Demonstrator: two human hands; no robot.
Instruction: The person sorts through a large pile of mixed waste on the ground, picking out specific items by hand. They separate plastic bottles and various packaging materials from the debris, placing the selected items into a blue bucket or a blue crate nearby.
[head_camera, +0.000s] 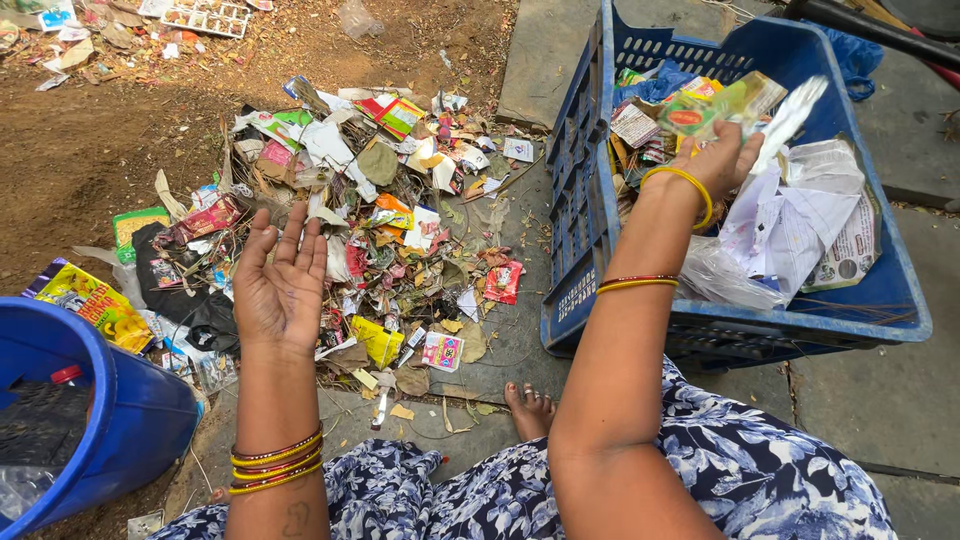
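Stone paving (880, 400) lies nearest, grey slabs with open seams, under the person's blue flowered skirt (760, 470) and one bare foot (530, 408). At the near left stands a blue bin (130, 420), its rim cut off by the frame. The left hand (280, 285) hovers palm up, its grip apart and holding nothing, over the near edge of a litter heap (370, 220) that spreads from the paving onto bare brown earth (90, 140). Within the heap lie a yellow snack packet (95, 300) just beside the bin, a small pink sachet (442, 350) near the foot, a red wrapper (503, 282), black plastic, dry leaves and scraps of white paper. To the right, a blue plastic crate (585, 240) sits on the slabs, its slotted wall close to the heap, with a narrow strip of paving between. The right hand (715, 160) reaches over the crate, its grip clamped on a bundle of green and clear wrappers (735, 105). Crumpled white paper and clear bags (790, 225) fill the crate's near half. Farther off, more scattered litter (130, 25) lies on the earth at top left.
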